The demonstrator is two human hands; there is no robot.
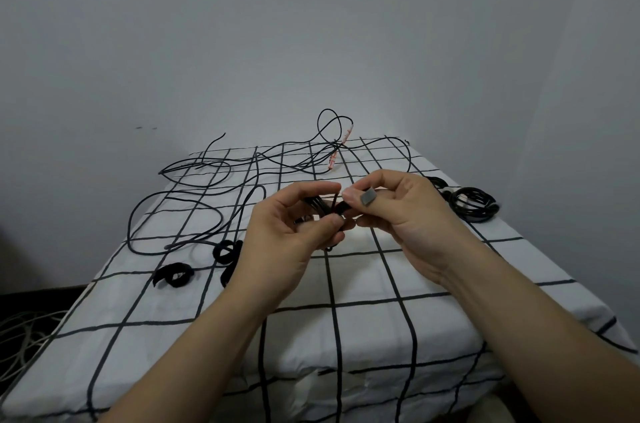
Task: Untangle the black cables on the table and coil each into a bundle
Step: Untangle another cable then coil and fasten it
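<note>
Ties (173, 274): black loops are lying on the table (346, 318), just left of and below the left wrist, spare for now.
Loose cables (194, 195): they are sprawling beyond and left of the hands, running mostly side to side, not yet coiled.
Left hand (291, 235): it is hovering above the table, fingers and thumb curling round the coil and pinching it steady.
Coil (320, 206): the small black coil is sitting right between the two hands, mostly hidden by the fingers, so I cannot tell its full shape.
Tab (367, 196): a grey tab is lying across the right thumb, pointing leftward at the coil.
Right hand (405, 214): it is pinching the tab, almost touching the left hand; being nearer, it looks like the one to do the wrapping.
Key relation: the tab is crossing the coil's strands, so the wrap likely goes round them.
Bundles (474, 206): finished coils are resting just beyond the right hand.
</note>
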